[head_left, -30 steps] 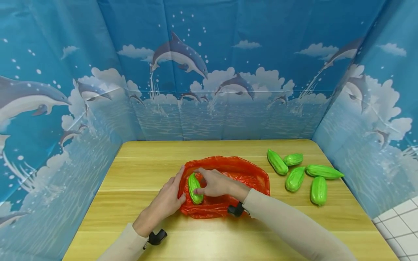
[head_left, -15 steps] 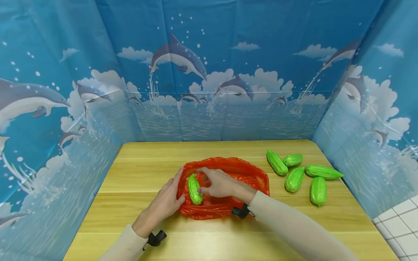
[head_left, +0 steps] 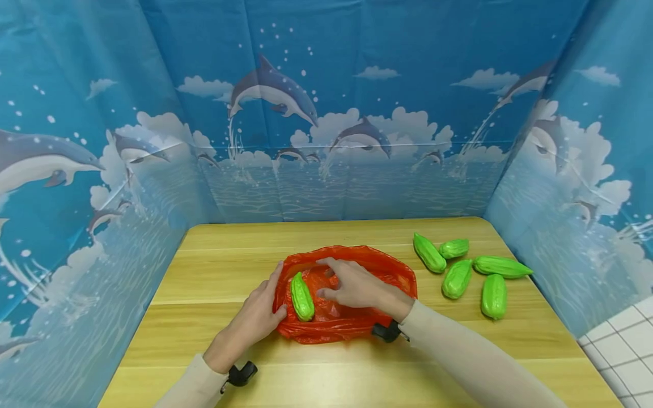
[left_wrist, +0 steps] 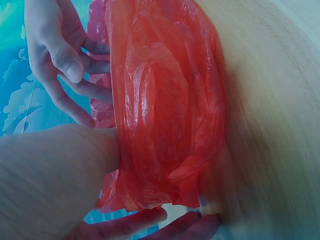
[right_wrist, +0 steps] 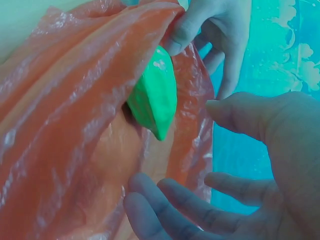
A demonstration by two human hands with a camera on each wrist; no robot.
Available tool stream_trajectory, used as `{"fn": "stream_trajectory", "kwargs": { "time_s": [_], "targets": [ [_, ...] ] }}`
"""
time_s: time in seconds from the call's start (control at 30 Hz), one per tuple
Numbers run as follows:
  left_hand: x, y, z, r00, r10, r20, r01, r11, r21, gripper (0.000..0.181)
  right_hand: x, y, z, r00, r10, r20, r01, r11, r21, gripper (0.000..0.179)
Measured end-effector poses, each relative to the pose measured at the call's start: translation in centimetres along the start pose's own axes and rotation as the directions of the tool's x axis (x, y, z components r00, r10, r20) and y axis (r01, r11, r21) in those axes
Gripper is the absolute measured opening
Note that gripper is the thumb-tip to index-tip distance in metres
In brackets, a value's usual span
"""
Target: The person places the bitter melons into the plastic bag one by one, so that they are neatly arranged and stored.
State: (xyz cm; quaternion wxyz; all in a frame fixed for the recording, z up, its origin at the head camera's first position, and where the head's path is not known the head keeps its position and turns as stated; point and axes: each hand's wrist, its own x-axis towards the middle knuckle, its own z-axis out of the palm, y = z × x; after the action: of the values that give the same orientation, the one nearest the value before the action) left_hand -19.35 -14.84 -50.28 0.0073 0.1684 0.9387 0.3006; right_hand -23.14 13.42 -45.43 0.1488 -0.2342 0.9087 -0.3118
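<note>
A red plastic bag (head_left: pixel 357 326) lies with its mouth spread on the wooden table, and a ridged green gourd (head_left: pixel 302 296) rests inside at its left end. At that end my left hand (head_left: pixel 255 314) holds the bag's edge, thumb on the inner side and fingers outside. My right hand (head_left: pixel 352 286) hovers over the bag's mouth just right of the gourd, its fingers spread and loosely bent around nothing. From the right wrist camera, the gourd (right_wrist: pixel 155 97) shows apart from the right fingers. The bag wall (left_wrist: pixel 155 110) hides the gourd in the left wrist view.
Several similar green gourds (head_left: pixel 456 279) lie grouped on the right side of the wooden table (head_left: pixel 214 243). Blue curtains (head_left: pixel 326 187) printed with dolphins stand along the back and both sides. White floor tiles (head_left: pixel 624 340) show at the lower right.
My right hand has let go of the gourd and drawn off to the right, fingers spreading. The gourd stays in the bag's left end. My left hand keeps its place on the bag.
</note>
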Motion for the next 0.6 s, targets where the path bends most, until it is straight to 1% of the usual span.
{"fn": "stream_trajectory", "kwargs": {
  "time_s": [0.2, 0.4, 0.6],
  "targets": [
    [0.1, -0.1, 0.1, 1.0, 0.0, 0.003, 0.0, 1.0, 0.005, 0.108, -0.7, 0.2, -0.7, 1.0, 0.01, -0.029, -0.01, 1.0, 0.002, 0.076],
    [0.1, -0.3, 0.1, 1.0, -0.005, 0.001, 0.005, 1.0, 0.007, 0.109, -1.4, 0.4, -1.3, 0.997, 0.012, -0.072, -0.015, 0.999, -0.037, 0.076],
    [0.2, -0.3, 0.1, 1.0, -0.001, 0.003, 0.001, 1.0, 0.012, 0.109, -2.2, 0.7, -1.9, 0.994, -0.005, -0.109, -0.003, 0.998, -0.065, 0.073]
  ]
}}
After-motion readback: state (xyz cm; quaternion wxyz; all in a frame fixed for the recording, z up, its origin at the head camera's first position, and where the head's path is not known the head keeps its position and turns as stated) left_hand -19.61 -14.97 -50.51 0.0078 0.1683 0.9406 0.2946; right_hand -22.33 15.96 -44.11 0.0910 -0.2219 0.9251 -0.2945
